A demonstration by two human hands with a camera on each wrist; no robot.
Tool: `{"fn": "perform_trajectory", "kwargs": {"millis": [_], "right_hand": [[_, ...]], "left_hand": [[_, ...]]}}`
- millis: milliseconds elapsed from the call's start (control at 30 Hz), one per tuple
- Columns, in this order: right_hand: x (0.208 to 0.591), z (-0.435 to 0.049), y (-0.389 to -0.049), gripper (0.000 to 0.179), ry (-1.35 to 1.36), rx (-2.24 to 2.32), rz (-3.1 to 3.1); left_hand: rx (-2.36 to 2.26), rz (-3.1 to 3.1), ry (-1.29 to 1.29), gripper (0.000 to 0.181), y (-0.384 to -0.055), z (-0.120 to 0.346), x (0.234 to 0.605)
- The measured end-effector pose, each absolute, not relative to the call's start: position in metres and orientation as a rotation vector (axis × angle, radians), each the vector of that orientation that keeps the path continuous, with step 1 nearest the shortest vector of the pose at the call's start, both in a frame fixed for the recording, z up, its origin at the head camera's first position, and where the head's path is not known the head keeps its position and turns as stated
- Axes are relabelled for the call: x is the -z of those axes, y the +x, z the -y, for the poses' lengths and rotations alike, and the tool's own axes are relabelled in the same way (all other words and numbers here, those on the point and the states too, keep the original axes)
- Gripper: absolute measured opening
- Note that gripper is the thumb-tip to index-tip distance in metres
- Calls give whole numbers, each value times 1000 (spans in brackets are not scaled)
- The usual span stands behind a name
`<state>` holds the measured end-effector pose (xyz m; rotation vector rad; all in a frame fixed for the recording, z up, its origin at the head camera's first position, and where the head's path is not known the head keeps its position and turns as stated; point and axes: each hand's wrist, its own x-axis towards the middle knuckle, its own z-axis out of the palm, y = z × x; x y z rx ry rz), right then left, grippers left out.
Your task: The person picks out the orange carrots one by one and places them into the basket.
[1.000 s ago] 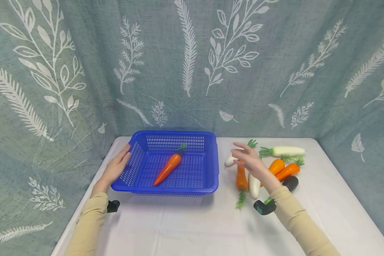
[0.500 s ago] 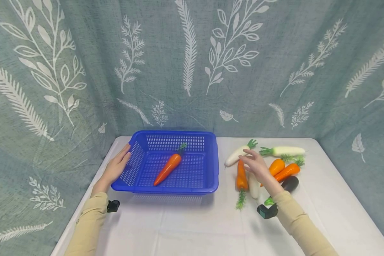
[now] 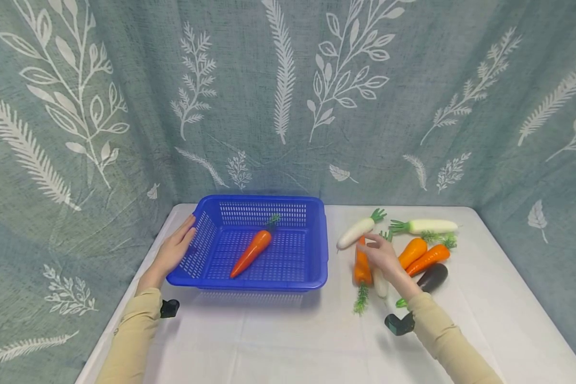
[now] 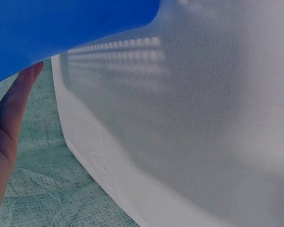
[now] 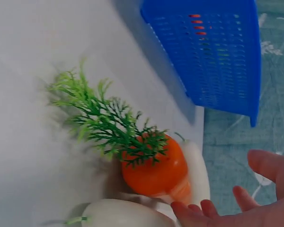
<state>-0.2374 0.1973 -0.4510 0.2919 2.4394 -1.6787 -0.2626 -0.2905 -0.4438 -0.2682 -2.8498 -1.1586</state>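
My left hand [image 3: 173, 250] lies along the left side of a blue perforated plastic basket [image 3: 249, 285], fingers straight; the left wrist view shows the fingertips [image 4: 34, 71] against its blue wall. One orange carrot [image 3: 252, 253] with a green top lies inside. To the basket's right, my right hand [image 3: 385, 258] hovers just over another carrot [image 3: 362, 272] and a white radish [image 3: 381, 287], partly covering both. Thumb and fingers stand apart in the right wrist view, holding nothing, with the fingertips close by the carrot [image 5: 154, 165]. Whether they touch it, I cannot tell.
Behind the right hand lies a white radish [image 3: 357, 233]. Further right are a long pale radish [image 3: 432, 226], two carrots [image 3: 429, 260] and a dark eggplant [image 3: 434, 277]. A patterned curtain [image 3: 288, 106] hangs behind the white table [image 3: 278, 341].
My right hand has moved down and slightly right, lowering toward the carrot and the white radish and uncovering the radish behind. The left hand and basket have stayed in place.
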Motion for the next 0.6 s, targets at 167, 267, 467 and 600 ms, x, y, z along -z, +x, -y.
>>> {"fn": "perform_trajectory", "kwargs": {"millis": [167, 267, 467, 600], "right_hand": [[456, -196, -235, 51, 277, 1559, -2515], [460, -195, -235, 50, 237, 1507, -2583], [466, -192, -234, 48, 170, 1465, -2671], [472, -188, -233, 45, 127, 1490, -2718]], "left_hand": [[1155, 2851, -268, 57, -263, 291, 443], [1157, 2850, -271, 57, -263, 291, 443], [1171, 2852, -268, 57, -263, 290, 442], [1173, 2855, -263, 56, -262, 290, 442]]}}
